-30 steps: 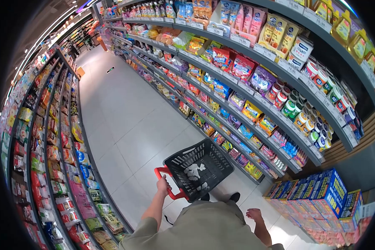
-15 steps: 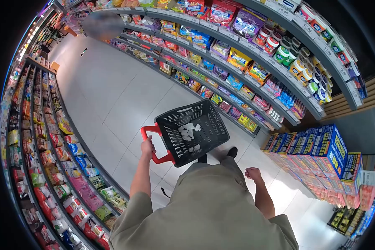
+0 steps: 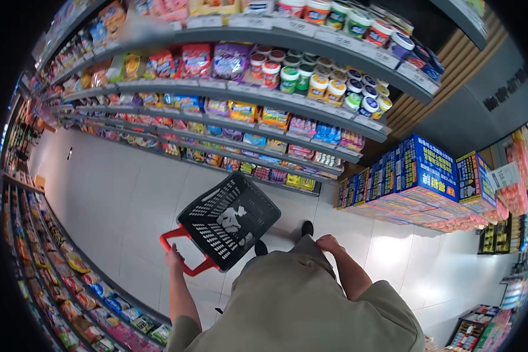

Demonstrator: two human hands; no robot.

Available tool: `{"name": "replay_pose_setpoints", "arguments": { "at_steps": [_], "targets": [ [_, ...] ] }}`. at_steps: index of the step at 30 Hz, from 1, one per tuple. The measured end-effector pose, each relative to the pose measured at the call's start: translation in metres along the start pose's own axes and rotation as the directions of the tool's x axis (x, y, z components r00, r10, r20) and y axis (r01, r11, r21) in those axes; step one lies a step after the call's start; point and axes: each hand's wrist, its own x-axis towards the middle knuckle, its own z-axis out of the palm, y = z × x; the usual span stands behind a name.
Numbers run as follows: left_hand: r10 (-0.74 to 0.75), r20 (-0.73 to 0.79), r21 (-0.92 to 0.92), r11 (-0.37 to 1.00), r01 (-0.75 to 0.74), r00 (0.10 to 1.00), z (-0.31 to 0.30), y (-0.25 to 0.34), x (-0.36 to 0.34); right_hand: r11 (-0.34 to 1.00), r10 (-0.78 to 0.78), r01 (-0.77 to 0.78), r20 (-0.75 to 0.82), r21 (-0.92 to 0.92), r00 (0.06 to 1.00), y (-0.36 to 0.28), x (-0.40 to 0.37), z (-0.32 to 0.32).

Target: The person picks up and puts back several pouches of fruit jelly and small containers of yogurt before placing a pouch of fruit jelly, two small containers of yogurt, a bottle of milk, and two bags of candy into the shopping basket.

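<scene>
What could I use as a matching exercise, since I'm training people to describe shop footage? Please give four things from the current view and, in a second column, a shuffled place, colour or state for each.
Column 1
1. Left hand
2. White items
3. Right hand
4. Stacked boxes

Column 2
A. Close by the trousers
B. Mostly blue, with yellow and white print
C. Closed around the red handle
D. Lying inside the black basket

Right pairs: 1-C, 2-D, 3-A, 4-B
</scene>
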Motion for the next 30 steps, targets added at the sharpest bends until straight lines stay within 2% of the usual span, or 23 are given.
{"name": "replay_pose_setpoints", "arguments": {
  "at_steps": [1,2,3,4,5,6,8,9,10,11,12,14,16,17,18,20,24,26,28,30],
  "targets": [
    [0.201,-0.143,0.211,0.963,-0.169,0.969,-0.004,-0.017,0.017,0.978,-0.182,0.184,0.029,-0.094,0.983,0.011,0.012,0.001],
    [0.414,-0.239,0.430,0.856,-0.287,0.878,0.001,-0.027,0.028,0.979,-0.187,0.188,0.019,-0.085,0.982,0.001,0.011,-0.019],
    [0.425,-0.238,0.431,0.852,-0.297,0.873,0.010,-0.014,0.004,0.989,-0.036,0.026,0.062,0.145,0.997,-0.018,0.004,-0.050],
    [0.682,-0.304,0.670,0.650,-0.359,0.665,0.019,0.001,-0.038,0.922,0.100,-0.145,0.141,0.359,0.985,-0.028,0.002,-0.073],
    [0.880,-0.266,0.862,0.400,-0.311,0.393,0.036,0.014,-0.077,0.971,-0.165,0.158,0.026,0.177,0.986,-0.021,0.008,-0.084],
    [0.886,-0.262,0.864,0.392,-0.316,0.384,0.056,0.014,-0.092,0.969,-0.168,0.161,0.020,0.188,0.986,-0.021,0.012,-0.098],
    [0.927,-0.017,0.725,0.269,-0.634,0.374,0.088,0.008,-0.117,0.830,0.006,-0.040,0.063,0.557,0.998,-0.031,0.013,-0.136],
    [0.681,0.131,0.586,0.534,-0.610,0.721,0.105,0.001,-0.125,0.824,0.002,-0.042,0.073,0.564,0.997,-0.033,0.016,-0.151],
    [0.312,0.328,0.474,0.762,-0.441,0.891,0.123,-0.006,-0.134,0.815,-0.035,0.016,0.021,0.580,0.999,-0.034,0.019,-0.166],
    [0.020,0.475,0.393,0.890,-0.232,0.880,0.141,-0.014,-0.149,0.804,-0.068,0.073,-0.031,0.590,0.997,-0.033,0.019,-0.180],
    [-0.244,0.616,0.344,0.939,0.022,0.749,0.158,-0.025,-0.168,0.802,-0.072,0.070,-0.020,0.593,0.997,-0.036,0.015,-0.196],
    [-0.405,0.637,0.539,0.842,-0.003,0.656,0.185,-0.065,-0.191,0.743,-0.155,0.186,-0.106,0.643,0.982,-0.043,0.007,-0.227],
    [-0.445,0.545,0.681,0.729,-0.065,0.710,0.199,-0.096,-0.206,0.746,-0.207,0.237,-0.121,0.622,0.971,-0.041,0.011,-0.245],
    [-0.403,0.525,0.689,0.719,-0.096,0.750,0.199,-0.109,-0.214,0.746,-0.245,0.278,-0.138,0.605,0.960,-0.040,0.013,-0.249],
    [-0.428,0.483,0.693,0.720,-0.035,0.764,0.197,-0.118,-0.219,0.747,-0.254,0.279,-0.128,0.603,0.959,-0.038,0.015,-0.253],
    [-0.513,0.413,0.679,0.724,0.120,0.753,0.187,-0.130,-0.223,0.804,-0.330,0.352,-0.132,0.480,0.935,-0.039,0.019,-0.265],
    [-0.530,0.284,0.716,0.672,0.191,0.799,0.165,-0.155,-0.206,0.815,-0.381,0.411,-0.156,0.409,0.911,-0.065,0.001,-0.291],
    [-0.506,0.275,0.713,0.678,0.179,0.817,0.161,-0.154,-0.198,0.817,-0.350,0.362,-0.111,0.449,0.930,-0.084,-0.011,-0.299],
    [-0.496,0.310,0.724,0.676,0.137,0.811,0.169,-0.151,-0.180,0.787,-0.379,0.408,-0.159,0.462,0.912,-0.096,-0.014,-0.290],
    [-0.471,0.452,0.712,0.702,0.011,0.758,0.176,-0.146,-0.161,0.759,-0.410,0.452,-0.195,0.469,0.891,-0.113,-0.017,-0.290]
  ]
}}
